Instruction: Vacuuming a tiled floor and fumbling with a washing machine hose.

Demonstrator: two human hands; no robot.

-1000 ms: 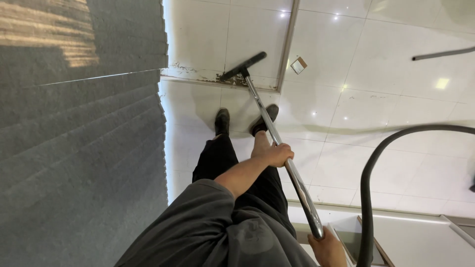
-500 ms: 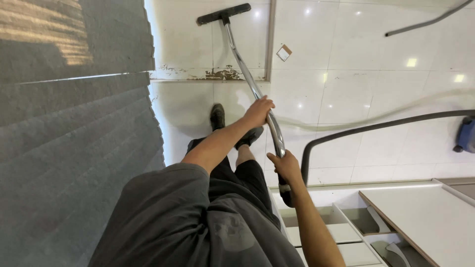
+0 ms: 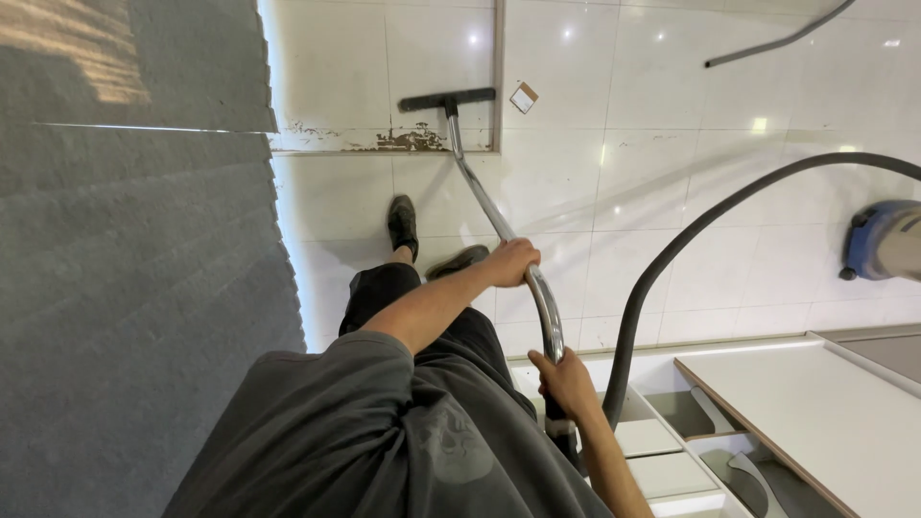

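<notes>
My left hand [image 3: 508, 261] is closed around the middle of a shiny metal vacuum wand [image 3: 480, 197]. Lower down, my right hand [image 3: 566, 384] grips the curved handle end, where the black hose [image 3: 672, 259] joins. The wand slopes away to a flat black floor head [image 3: 446, 99] lying on white tiles. That head sits just beyond a strip of brown dirt [image 3: 403, 142]. My two dark shoes [image 3: 403, 225] stand beside the wand.
A grey carpet [image 3: 134, 288] fills the left side. The hose runs to a blue vacuum body [image 3: 883, 240] at the right. A small cardboard piece [image 3: 523, 96] lies near the head. White cabinet panels and drawers [image 3: 806, 412] are at bottom right. A dark tube [image 3: 777, 38] lies far off.
The floor head was pushed out beyond the dirty strip and has now come back closer to it. Both hands have stayed on the wand, and the blue vacuum has come into view.
</notes>
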